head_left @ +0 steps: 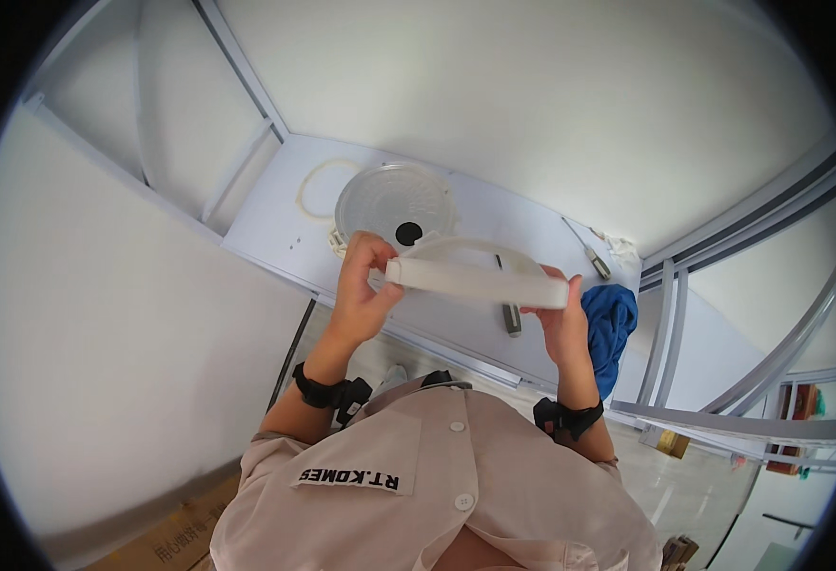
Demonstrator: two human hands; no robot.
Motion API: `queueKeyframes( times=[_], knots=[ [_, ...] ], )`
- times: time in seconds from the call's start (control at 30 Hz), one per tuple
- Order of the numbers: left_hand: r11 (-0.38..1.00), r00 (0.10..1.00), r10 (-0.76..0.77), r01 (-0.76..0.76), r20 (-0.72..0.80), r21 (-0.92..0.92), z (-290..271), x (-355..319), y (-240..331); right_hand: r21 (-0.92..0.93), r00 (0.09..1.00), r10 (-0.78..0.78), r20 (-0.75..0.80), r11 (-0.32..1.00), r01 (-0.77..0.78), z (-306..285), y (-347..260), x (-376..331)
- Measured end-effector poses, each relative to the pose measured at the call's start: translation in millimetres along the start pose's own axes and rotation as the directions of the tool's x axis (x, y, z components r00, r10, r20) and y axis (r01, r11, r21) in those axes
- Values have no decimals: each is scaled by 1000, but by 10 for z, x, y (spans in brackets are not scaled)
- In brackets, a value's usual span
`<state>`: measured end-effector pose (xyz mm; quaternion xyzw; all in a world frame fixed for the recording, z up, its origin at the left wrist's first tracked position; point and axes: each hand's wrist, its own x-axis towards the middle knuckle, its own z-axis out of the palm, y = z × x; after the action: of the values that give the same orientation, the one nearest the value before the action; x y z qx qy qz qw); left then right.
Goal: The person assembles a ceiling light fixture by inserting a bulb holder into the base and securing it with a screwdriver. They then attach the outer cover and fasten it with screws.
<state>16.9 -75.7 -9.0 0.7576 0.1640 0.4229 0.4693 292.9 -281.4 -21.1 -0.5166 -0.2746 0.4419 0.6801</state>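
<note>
A white ring-shaped plastic part (475, 282), tilted so its broad rim faces me, is held up above the near edge of the table. My left hand (363, 290) pinches its left end between thumb and fingers. At the opposite end, my right hand (562, 322) grips it, with some fingers hidden behind the rim. Beyond the left hand lies a round translucent plastic piece (384, 195) with a black spot off its middle. Under the ring, close to my right hand, rests a screwdriver (513, 322) with a grey handle.
A thin pale ring (301, 195) lies at the left of the white table (264, 214). Toward the right are a second screwdriver (597, 263), a crumpled white piece (621, 250) and a blue cloth (608, 328). Metal frame posts (663, 333) stand at the right; a white wall rises behind.
</note>
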Motion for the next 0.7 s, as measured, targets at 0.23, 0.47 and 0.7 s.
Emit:
queueKeyframes(
  times=[0.23,0.47,0.7],
  knots=[
    [935,950,-301,311,83,-171,283,308,322,-100,961,221,-167,966,-240,29,25,-130],
    [920,913,-368,385,176,-74,553,367,313,-193,887,317,-335,899,-394,-140,150,-383],
    [857,785,-514,483,344,179,760,250,-1,-277,883,305,-356,868,-411,-369,441,-695]
  ],
)
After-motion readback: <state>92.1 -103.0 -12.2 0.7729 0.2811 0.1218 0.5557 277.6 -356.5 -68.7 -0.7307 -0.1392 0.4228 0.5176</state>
